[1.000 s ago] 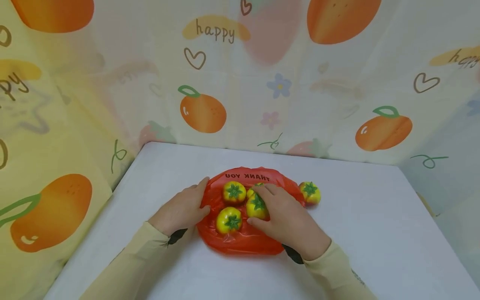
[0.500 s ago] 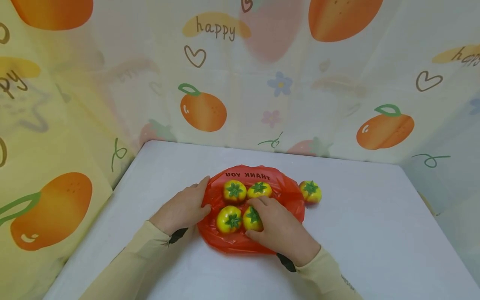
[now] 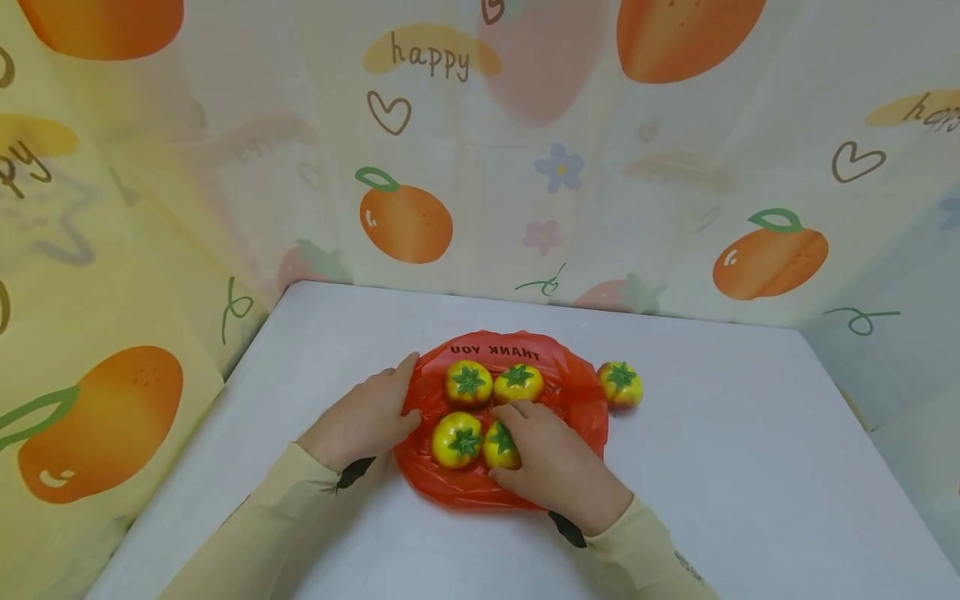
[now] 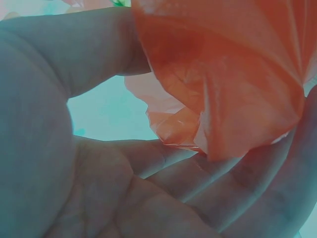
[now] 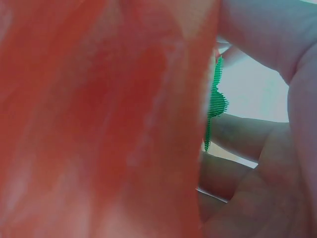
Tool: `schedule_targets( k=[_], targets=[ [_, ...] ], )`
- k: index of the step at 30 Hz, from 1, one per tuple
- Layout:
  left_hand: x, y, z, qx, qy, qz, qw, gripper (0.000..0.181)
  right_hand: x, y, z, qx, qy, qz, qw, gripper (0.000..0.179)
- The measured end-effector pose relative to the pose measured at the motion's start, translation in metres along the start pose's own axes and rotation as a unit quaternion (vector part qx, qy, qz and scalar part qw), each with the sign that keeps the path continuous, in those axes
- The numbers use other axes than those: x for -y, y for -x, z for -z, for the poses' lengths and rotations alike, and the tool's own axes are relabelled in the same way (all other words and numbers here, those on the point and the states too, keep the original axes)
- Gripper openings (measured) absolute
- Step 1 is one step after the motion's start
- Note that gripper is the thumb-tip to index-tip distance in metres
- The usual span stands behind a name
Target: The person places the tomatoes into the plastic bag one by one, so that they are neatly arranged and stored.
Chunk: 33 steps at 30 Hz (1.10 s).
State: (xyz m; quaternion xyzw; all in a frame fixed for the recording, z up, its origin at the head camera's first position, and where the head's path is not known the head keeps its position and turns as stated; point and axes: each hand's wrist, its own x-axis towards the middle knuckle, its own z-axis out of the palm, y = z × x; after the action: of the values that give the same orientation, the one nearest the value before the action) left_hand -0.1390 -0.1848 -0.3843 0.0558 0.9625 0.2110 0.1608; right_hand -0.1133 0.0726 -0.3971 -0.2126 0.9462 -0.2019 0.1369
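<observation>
A red plastic bag (image 3: 468, 492) lies opened out on the white table, with mirrored "THANK YOU" lettering near its back edge. Inside it sit glossy yellow-red tomatoes with green star-shaped tops: one at back left (image 3: 468, 382), one at back right (image 3: 518, 382) and one at front left (image 3: 457, 440). My right hand (image 3: 562, 462) grips a fourth tomato (image 3: 500, 447) at the bag's front right, thumb in front and fingers behind. My left hand (image 3: 367, 421) holds the bag's left edge; in the left wrist view, red film (image 4: 237, 89) sits between thumb and fingers.
Another tomato (image 3: 621, 384) rests on the table (image 3: 735, 467) just beyond the bag's right edge. A fruit-printed cloth (image 3: 480, 183) hangs behind the table and along both sides.
My right hand has moved toward me and slightly left with its tomato, from the back right to the front right of the bag, uncovering the back-right tomato. The left hand stays still.
</observation>
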Motion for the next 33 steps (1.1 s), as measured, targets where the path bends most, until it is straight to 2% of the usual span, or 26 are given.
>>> schedule_targets(
  k=[5,12,33],
  targets=[
    [-0.001,0.001,0.001,-0.001,-0.004,-0.003,1.0,0.087,-0.001,-0.001,-0.005,-0.001,0.003,0.006,1.0,0.07],
    [0.0,0.002,0.002,-0.005,-0.003,-0.005,1.0,0.087,0.001,-0.004,-0.012,-0.008,0.016,0.034,0.9993,0.068],
    [-0.001,0.0,0.0,-0.001,-0.008,-0.004,1.0,0.087,-0.002,-0.005,-0.015,-0.001,0.013,0.031,0.9994,0.067]
  ],
)
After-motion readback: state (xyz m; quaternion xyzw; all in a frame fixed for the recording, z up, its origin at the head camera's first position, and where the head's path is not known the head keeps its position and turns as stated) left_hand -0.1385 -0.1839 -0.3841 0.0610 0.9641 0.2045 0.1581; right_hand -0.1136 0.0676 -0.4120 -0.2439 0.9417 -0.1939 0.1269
